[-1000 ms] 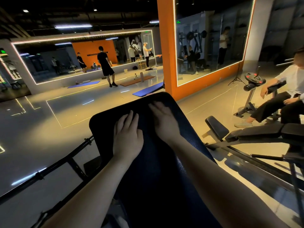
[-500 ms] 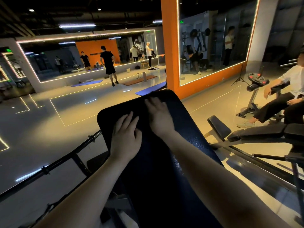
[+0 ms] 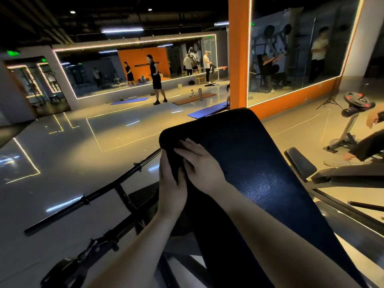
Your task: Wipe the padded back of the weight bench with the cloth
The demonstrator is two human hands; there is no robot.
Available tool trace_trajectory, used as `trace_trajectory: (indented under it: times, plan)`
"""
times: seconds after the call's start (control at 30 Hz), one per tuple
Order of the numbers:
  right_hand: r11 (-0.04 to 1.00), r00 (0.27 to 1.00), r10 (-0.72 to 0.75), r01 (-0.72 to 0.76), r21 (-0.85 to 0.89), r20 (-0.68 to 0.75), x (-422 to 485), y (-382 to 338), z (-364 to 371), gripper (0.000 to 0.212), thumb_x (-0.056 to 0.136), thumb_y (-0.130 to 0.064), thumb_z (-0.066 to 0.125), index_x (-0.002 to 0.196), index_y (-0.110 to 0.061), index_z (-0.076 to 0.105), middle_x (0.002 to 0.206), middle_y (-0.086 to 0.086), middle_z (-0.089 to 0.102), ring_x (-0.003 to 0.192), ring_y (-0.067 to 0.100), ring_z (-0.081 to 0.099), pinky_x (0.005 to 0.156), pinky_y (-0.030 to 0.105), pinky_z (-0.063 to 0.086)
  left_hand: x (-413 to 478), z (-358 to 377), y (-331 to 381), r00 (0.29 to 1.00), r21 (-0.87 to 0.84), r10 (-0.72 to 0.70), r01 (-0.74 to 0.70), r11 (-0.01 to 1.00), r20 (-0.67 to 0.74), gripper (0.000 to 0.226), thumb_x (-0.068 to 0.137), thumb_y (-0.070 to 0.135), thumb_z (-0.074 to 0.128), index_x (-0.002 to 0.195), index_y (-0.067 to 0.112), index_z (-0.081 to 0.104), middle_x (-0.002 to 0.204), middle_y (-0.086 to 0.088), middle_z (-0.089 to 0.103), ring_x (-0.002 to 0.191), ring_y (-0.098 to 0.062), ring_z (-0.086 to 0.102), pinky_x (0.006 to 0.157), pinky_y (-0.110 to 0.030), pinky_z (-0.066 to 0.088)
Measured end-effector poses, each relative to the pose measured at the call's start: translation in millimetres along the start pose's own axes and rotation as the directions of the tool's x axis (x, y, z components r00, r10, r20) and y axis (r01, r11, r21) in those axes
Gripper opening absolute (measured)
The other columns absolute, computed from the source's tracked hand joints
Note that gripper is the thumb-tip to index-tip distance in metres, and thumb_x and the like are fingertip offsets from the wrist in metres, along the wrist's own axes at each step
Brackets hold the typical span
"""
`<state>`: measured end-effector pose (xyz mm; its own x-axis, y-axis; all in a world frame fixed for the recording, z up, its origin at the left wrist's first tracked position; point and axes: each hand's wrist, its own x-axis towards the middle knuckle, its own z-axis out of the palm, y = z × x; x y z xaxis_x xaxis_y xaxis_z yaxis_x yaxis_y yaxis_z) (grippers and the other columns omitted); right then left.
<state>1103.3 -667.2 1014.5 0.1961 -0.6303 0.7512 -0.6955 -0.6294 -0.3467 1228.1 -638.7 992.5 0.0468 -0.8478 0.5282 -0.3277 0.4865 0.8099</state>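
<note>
The weight bench's padded back (image 3: 259, 163) is dark blue-black and slopes up away from me in the middle of the view. A dark cloth (image 3: 173, 161), hard to tell from the pad, lies over the pad's upper left corner and side edge. My left hand (image 3: 171, 188) wraps around that left edge with the cloth bunched under its thumb. My right hand (image 3: 201, 167) lies flat beside it, fingers stretched onto the cloth near the corner. Both forearms reach in from the bottom.
A black bar and frame (image 3: 99, 196) run low on the left of the bench. Another bench (image 3: 301, 165) stands on the right, where a person (image 3: 369, 146) sits. An orange pillar (image 3: 239, 59) with mirrors rises behind, with people and mats (image 3: 207, 111) on the far floor.
Both hands have slid from the pad's top middle to its left edge. My left hand went from lying flat to wrapping around the edge. My view has turned left.
</note>
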Motion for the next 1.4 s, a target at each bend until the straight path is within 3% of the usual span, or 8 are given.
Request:
trace_trajectory:
  times: [0.33,0.47,0.6,0.7,0.8,1.03,1.23,1.4]
  plan:
    - [0.997,0.996,0.082,-0.083,0.010,0.019,30,-32,17,0.039,0.098,-0.009,0.050,0.135,-0.019,0.060,0.149,0.002,0.049,0.145,0.016,0.032,0.121,0.041,0.024,-4,-36,-12,0.960,-0.146,-0.055,0.098,0.984,0.274,0.067,0.100,0.034,0.059,0.148,0.058,0.019,0.133,0.047,0.043,0.120,0.018,0.048,0.100,-0.026,0.047]
    - [0.987,0.984,0.160,-0.158,0.023,-0.074,-43,-35,15,0.041,0.096,-0.011,0.050,0.134,-0.021,0.061,0.149,-0.003,0.049,0.146,0.011,0.031,0.121,0.040,0.024,-15,-48,-27,0.911,-0.137,-0.038,0.104,0.985,0.411,0.085,0.098,0.030,0.063,0.149,0.064,0.004,0.164,0.017,0.022,0.147,-0.007,0.033,0.114,-0.038,0.040]
    - [0.966,0.969,0.239,-0.244,-0.084,-0.070,-9,-47,24,0.045,0.100,-0.015,0.045,0.145,-0.019,0.049,0.156,0.003,0.040,0.149,0.018,0.023,0.121,0.047,0.022,-20,-50,-29,0.910,-0.147,-0.013,0.081,0.986,0.414,0.085,0.099,0.020,0.061,0.154,0.054,0.006,0.167,0.008,0.017,0.146,-0.005,0.033,0.105,-0.015,0.041]
    - [0.933,0.942,0.328,-0.335,-0.130,-0.072,43,-55,37,0.047,0.103,-0.020,0.039,0.150,-0.016,0.038,0.161,0.007,0.028,0.152,0.022,0.014,0.122,0.048,0.018,-21,-44,-30,0.942,-0.132,0.038,0.007,0.991,0.332,0.076,0.098,0.029,0.060,0.157,0.043,0.015,0.163,0.009,0.026,0.149,-0.009,0.029,0.116,-0.043,0.040]
    - [0.926,0.938,0.333,-0.345,-0.154,-0.099,40,-54,32,0.049,0.101,-0.018,0.041,0.150,-0.013,0.038,0.159,0.011,0.031,0.150,0.027,0.018,0.121,0.046,0.019,-20,-37,-25,0.964,0.067,0.089,-0.109,0.992,0.252,0.077,0.099,0.035,0.056,0.158,0.041,0.006,0.167,0.017,0.002,0.155,-0.014,0.005,0.121,-0.054,0.026]
    - [0.625,0.611,0.699,-0.774,-0.098,-0.372,-38,17,-22,0.055,0.094,-0.010,0.037,0.149,-0.006,0.035,0.158,0.020,0.029,0.149,0.037,0.017,0.121,0.050,0.016,-7,-16,-11,0.933,0.473,0.193,-0.323,0.819,0.304,0.060,0.096,0.035,0.027,0.156,0.032,0.028,0.168,0.010,0.006,0.151,-0.028,0.001,0.113,-0.058,0.037]
    - [0.928,0.927,0.368,-0.371,-0.036,-0.073,36,-9,2,0.049,0.099,-0.019,0.042,0.148,-0.013,0.043,0.160,0.010,0.031,0.151,0.025,0.015,0.120,0.043,0.019,25,1,-6,0.930,0.568,0.300,-0.368,0.736,0.213,0.063,0.093,0.028,0.045,0.153,0.013,0.033,0.162,-0.008,0.032,0.146,-0.029,0.022,0.116,-0.056,0.027]
    - [0.917,0.930,0.355,-0.366,-0.159,-0.093,46,37,-32,0.053,0.097,-0.011,0.043,0.149,-0.017,0.039,0.160,0.010,0.029,0.151,0.027,0.016,0.121,0.053,0.014,42,19,16,0.954,0.719,0.194,-0.299,0.628,0.227,0.060,0.095,0.037,0.033,0.154,0.024,0.035,0.164,-0.001,0.027,0.148,-0.025,0.019,0.118,-0.056,0.008]
